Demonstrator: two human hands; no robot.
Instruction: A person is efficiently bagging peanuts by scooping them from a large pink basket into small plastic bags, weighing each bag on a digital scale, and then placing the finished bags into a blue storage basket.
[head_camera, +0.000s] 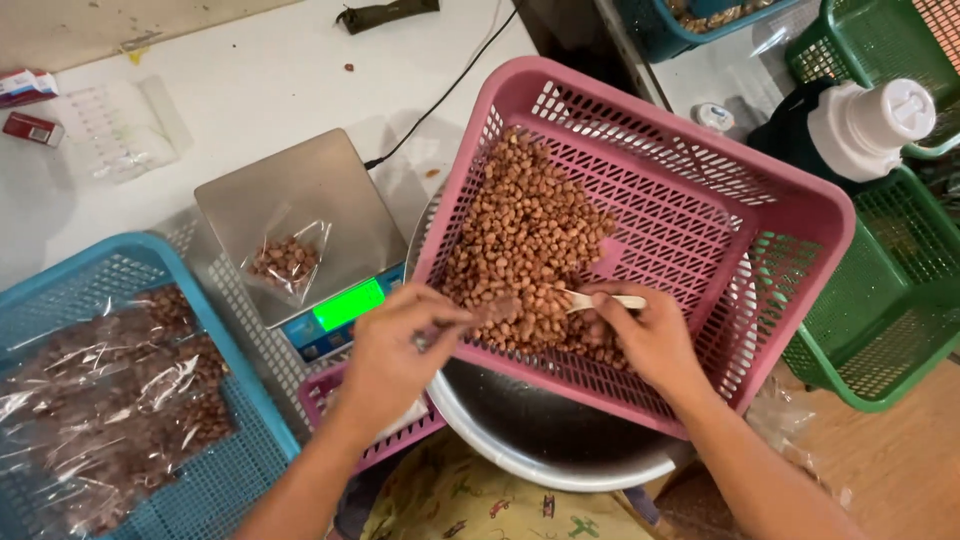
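A pink slotted basket (790, 215) rests tilted over a metal bowl (560, 465) and holds a heap of brown peanuts (520, 235). My right hand (645, 335) grips a small pale scoop (600, 299) at the lower edge of the heap. My left hand (395, 350) reaches in over the basket's near corner, fingers pinched on a small clear bag; its opening sits by the scoop. A digital scale (300, 190) to the left carries a small clear bag of peanuts (285, 262) on its steel plate.
A blue basket (235, 480) at lower left holds several filled clear bags of peanuts. Green baskets (890, 300) stand at right, with a white-capped dark jug (865, 125) beside them. A smaller pink basket (320, 395) sits under my left wrist. A black cable (450, 85) crosses the white table.
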